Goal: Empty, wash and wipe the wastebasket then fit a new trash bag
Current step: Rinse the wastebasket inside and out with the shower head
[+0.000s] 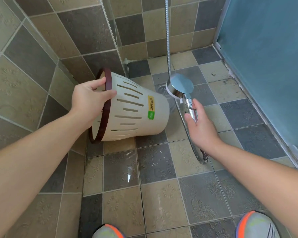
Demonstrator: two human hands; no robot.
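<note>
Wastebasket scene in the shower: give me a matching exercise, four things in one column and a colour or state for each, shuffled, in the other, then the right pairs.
Column one:
1. wastebasket
2. shower head
3. left hand
4. shoes

Column two:
A. grey with orange trim
B. cream, slotted, tipped on its side
C. grips the dark brown rim
D. chrome, held by the right hand near the basket's base

Pairs: 1-B, 2-D, 3-C, 4-A
</note>
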